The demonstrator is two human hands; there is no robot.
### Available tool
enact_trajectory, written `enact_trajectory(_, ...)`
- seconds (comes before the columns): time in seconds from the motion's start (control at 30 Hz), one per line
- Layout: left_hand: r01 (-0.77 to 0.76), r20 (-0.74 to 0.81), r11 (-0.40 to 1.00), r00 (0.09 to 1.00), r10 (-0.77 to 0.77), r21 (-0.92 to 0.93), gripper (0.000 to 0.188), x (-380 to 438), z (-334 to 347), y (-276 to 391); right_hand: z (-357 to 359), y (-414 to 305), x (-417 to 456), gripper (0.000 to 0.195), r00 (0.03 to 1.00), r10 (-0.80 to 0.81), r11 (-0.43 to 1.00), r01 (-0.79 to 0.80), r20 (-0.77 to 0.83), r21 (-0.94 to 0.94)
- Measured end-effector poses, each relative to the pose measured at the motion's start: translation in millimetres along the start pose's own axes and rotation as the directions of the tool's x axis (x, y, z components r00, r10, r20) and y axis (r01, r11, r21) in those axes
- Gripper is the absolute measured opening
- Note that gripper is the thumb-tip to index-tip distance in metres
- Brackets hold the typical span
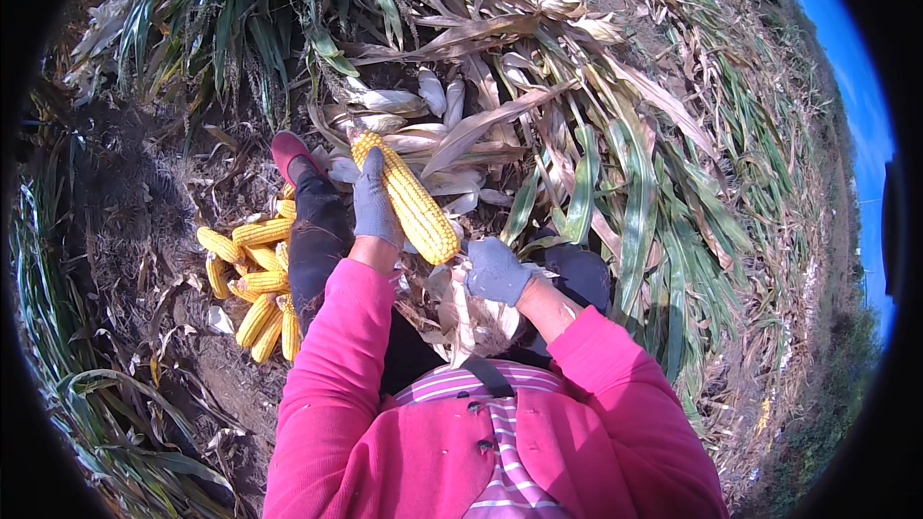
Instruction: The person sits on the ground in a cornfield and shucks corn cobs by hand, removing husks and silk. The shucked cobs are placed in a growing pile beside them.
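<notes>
A husked ear of yellow corn (pixel 407 198) is in the grip of my left hand (pixel 375 205), which wears a grey glove. The ear slants, with its narrower end up by my thumb and its broad end towards my right hand. Just beyond that broad end is my right hand (pixel 497 272), also gloved, with its fingers curled. Pale dry husks (pixel 454 310) lie right under and beside it over my lap. Whether the fingers pinch a husk is hidden. Several ears still in their husks (pixel 393 101) lie on the ground in front of me.
Left of my outstretched leg (pixel 314 231) is a pile of bare yellow ears (pixel 263 281) on the soil. Cut green and dry cornstalks (pixel 642 209) lie thickly to the right. More leafy stalks (pixel 245 29) are heaped at the far left and along the left edge (pixel 86 389).
</notes>
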State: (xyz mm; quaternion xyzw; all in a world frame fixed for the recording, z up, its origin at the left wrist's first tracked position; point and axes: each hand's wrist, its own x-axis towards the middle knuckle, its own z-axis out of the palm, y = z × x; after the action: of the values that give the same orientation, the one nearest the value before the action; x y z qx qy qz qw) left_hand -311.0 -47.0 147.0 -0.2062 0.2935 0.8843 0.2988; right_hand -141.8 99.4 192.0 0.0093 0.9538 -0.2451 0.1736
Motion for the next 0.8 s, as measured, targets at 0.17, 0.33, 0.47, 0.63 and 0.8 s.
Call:
enact_trajectory(0.17,-0.184,-0.147,0.950,0.978,0.151,-0.254,0.065,15.8,-38.2,53.4,-78.4,-42.9,-90.2,0.022,0.950,-0.303,0.947,0.309,-0.074,0.088)
enact_trajectory(0.33,-0.417,-0.126,0.895,0.907,0.401,-0.159,0.064,-57.7,-63.2,123.5,-138.6,79.2,-235.3,0.013,0.747,0.393,0.919,-0.339,-0.537,0.201)
enact_trajectory(0.47,-0.567,-0.277,0.823,0.784,0.555,0.044,0.058,-115.6,-178.8,187.5,-69.4,236.5,-402.4,0.049,0.503,0.863,0.453,-0.813,-0.050,-0.366)
enact_trajectory(0.63,-0.369,-0.458,0.674,0.521,0.720,0.640,0.050,-207.6,-358.8,179.4,22.0,284.4,-422.8,0.060,0.702,0.712,0.668,-0.683,-0.012,-0.295)
enact_trajectory(0.8,0.343,-0.414,0.248,0.600,0.684,0.906,0.066,-256.6,-440.7,83.9,14.1,269.3,-317.0,0.044,0.821,0.569,0.807,-0.549,-0.038,0.217)
